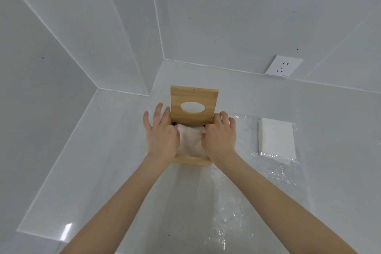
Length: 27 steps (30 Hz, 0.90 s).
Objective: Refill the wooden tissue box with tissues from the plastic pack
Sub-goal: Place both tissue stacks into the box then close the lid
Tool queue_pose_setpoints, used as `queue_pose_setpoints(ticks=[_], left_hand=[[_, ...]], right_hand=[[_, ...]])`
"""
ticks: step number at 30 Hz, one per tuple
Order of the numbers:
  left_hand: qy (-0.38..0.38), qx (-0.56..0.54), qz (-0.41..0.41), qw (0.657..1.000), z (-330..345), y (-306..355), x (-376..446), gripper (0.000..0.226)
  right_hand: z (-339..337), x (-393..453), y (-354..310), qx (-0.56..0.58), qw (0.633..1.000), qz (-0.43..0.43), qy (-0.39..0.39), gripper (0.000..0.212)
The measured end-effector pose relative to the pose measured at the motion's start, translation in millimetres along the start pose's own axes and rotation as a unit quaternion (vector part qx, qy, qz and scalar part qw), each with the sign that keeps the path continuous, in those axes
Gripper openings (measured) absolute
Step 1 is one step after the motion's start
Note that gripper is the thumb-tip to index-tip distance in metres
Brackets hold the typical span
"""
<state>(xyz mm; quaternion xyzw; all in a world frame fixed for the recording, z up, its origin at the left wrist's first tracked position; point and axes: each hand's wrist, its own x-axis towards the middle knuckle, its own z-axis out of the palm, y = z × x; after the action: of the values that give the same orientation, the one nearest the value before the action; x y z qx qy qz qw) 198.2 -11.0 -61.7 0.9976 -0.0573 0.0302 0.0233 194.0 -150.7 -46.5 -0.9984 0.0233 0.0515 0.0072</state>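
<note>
Both grips, left hand (161,134) and right hand (220,135), fingers spread, on tissues (190,137) inside wooden tissue box (193,160).

Readable text: none.
Wooden tissue box (193,105): bare wood, no print or brand.
Plastic pack (276,138): clear wrap, white tissues, no label legible.
Wall socket (283,66): plain white plate, slots only; small dark mark at lower edge, too small to read.

White counter (107,161) with wooden tissue box (192,160), plastic pack (276,140).
</note>
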Motion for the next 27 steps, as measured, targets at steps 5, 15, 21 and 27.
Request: queue_pose_setpoints(ticks=[5, 15, 21, 27], left_hand=[[-0.058, 0.073, -0.013, 0.996, -1.4, 4.2, 9.7, 0.03], [-0.027, -0.094, 0.008, 0.995, -2.7, -6.2, 2.8, 0.033], [-0.135, -0.012, 0.036, 0.99, -8.4, -7.9, 0.5, 0.059], [-0.159, 0.056, 0.026, 0.985, -6.3, -3.7, 4.9, 0.052]], right_hand=[[7.2, 0.4, 0.8, -0.072, 0.995, -0.017, -0.063, 0.031], [3.9, -20.2, 11.9, -0.004, 0.999, -0.014, 0.043, 0.029], [6.2, -21.1, 1.3, -0.017, 0.999, -0.019, -0.033, 0.03], [2.7, -8.1, 3.2, -0.072, 0.979, -0.012, -0.188, 0.049]])
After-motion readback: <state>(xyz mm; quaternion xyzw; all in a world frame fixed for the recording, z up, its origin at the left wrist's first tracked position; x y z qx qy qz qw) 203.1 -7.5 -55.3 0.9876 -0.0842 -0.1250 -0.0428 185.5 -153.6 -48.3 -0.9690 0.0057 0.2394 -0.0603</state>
